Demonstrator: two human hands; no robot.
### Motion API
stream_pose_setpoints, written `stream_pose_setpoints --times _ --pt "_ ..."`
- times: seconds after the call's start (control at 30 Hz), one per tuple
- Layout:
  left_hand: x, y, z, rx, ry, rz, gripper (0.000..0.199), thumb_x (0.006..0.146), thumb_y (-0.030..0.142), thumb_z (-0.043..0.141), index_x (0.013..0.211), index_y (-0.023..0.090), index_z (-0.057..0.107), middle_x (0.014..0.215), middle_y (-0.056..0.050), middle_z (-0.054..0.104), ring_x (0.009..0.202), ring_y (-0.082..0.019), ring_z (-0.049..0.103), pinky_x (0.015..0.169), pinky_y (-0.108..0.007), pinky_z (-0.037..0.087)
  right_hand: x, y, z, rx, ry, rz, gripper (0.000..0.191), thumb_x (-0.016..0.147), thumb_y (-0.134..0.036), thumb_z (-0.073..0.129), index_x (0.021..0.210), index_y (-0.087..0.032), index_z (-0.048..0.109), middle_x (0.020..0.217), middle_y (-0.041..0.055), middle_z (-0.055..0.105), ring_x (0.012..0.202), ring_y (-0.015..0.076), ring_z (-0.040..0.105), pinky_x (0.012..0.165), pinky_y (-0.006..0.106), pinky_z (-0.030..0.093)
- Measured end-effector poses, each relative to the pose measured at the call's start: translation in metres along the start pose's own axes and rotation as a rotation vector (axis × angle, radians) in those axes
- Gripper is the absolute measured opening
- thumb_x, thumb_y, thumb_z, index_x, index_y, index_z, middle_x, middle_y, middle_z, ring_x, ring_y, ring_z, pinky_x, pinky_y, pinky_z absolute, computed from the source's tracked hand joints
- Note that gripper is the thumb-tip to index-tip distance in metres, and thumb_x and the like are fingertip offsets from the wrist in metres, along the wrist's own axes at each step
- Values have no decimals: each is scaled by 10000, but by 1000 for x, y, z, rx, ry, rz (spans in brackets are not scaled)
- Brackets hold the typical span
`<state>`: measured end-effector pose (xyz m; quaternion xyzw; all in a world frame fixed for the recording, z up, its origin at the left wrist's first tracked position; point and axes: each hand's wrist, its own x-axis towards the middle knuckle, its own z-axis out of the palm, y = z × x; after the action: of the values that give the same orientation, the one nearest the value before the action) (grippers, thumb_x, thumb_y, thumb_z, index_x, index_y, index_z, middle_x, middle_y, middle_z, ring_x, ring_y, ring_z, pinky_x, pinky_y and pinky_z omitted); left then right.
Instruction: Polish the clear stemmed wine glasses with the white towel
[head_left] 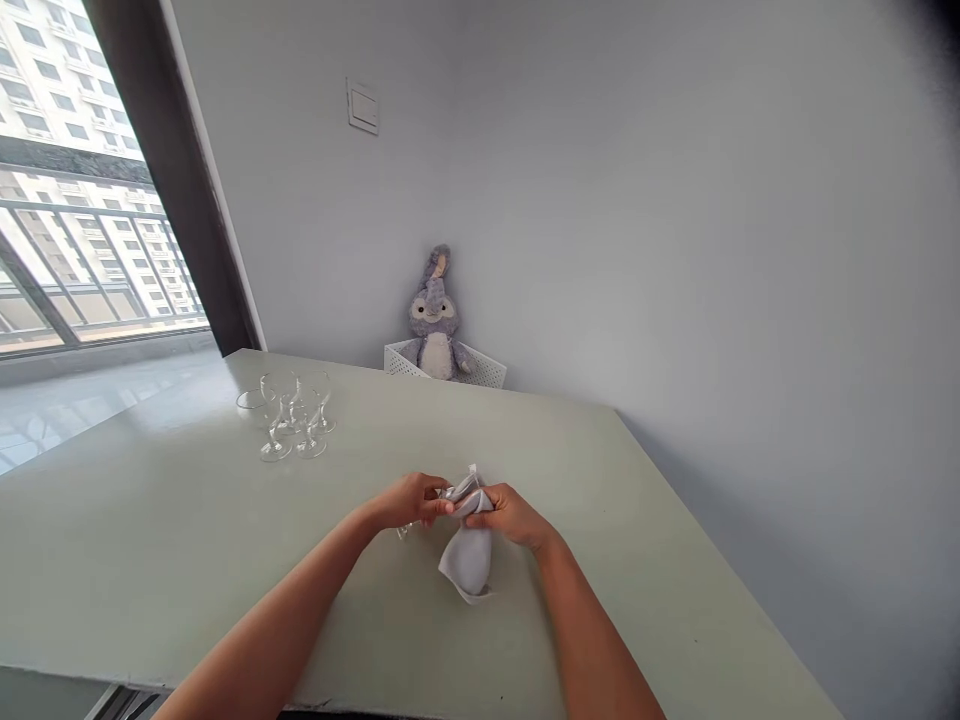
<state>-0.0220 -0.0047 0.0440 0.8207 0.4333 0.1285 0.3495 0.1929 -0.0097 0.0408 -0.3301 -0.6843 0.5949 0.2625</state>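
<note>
Near the middle of the table, a light grey cloth [469, 560] hangs from my right hand [508, 514], whose fingers are closed around its upper part. My left hand [418, 501] is just to the left, fingers pinched at a glass, part of which shows below them as a clear stem and foot [405, 530]. Cloth and fingers cover most of this glass, and its bowl seems to lie towards the cloth. At the left rear stand several clear stemmed glasses [310, 440] in a close group.
The pale green table [180, 540] reaches to a grey wall on the right. Behind its far edge a plush toy [436, 320] sits in a white perforated basket [491, 373]. A window with a railing is at the left.
</note>
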Motion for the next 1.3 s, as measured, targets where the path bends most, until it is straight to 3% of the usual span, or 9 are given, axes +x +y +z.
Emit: stream_pose_setpoints --times 0.13,0.23,0.33,0.53,0.77,0.87,1.0,1.13,1.3 --pt "2 10 4 398 471 58 440 770 498 509 1128 243 528 862 -57 633 850 -205 539 794 -323 344 6 3 2 183 304 -55 276 676 -357 672 860 -152 672 697 8 600 606 114 490 592 243 369" --pt "3 11 5 518 573 120 297 838 395 445 1045 229 578 763 -69 622 819 -199 527 822 -350 317 5 -3 8 242 380 -69 279 695 -373 650 869 -155 665 693 12 603 595 117 486 573 246 371" --pt "1 4 -2 354 445 99 296 807 460 475 914 226 620 649 -26 592 678 -152 513 705 -281 346 0 -12 12 111 249 -52 312 677 -322 666 959 -189 659 777 13 625 654 131 512 602 252 383" --pt "-8 0 -15 -191 -190 -2 454 797 563 392 678 164 572 558 13 544 504 -97 465 505 -214 344 -8 -14 6 -39 41 -8 282 675 -270 663 951 -216 676 845 13 640 744 155 539 651 267 392" --pt "-1 14 3 439 511 90 374 809 473 465 1063 216 563 791 -67 625 817 -196 523 747 -310 348 7 0 11 247 343 -55 338 683 -363 666 940 -143 667 810 57 656 706 167 573 628 275 425" --pt "1 6 3 430 453 67 378 776 528 486 969 224 602 677 -32 602 690 -162 509 656 -267 329 9 3 15 203 277 -61 360 673 -329 677 995 -169 652 893 58 661 775 180 584 693 299 434" --pt "-1 -3 -6 29 196 9 407 730 586 497 753 194 601 541 33 483 508 -92 405 507 -218 267 6 0 12 -65 167 -120 314 681 -242 654 995 -230 656 977 35 654 903 203 571 801 349 414" --pt "-2 -5 -8 -451 -85 -14 468 739 594 460 599 149 489 496 40 410 446 -68 362 467 -209 288 4 -5 7 -398 290 -271 241 737 -169 555 913 -279 678 964 10 664 986 208 534 899 395 352" --pt "2 -4 -2 -640 -71 -51 447 744 570 470 729 131 551 508 47 403 449 -65 387 486 -205 324 7 4 -7 -562 523 -373 378 712 -64 459 951 -280 657 981 -1 661 1003 202 518 886 374 371"
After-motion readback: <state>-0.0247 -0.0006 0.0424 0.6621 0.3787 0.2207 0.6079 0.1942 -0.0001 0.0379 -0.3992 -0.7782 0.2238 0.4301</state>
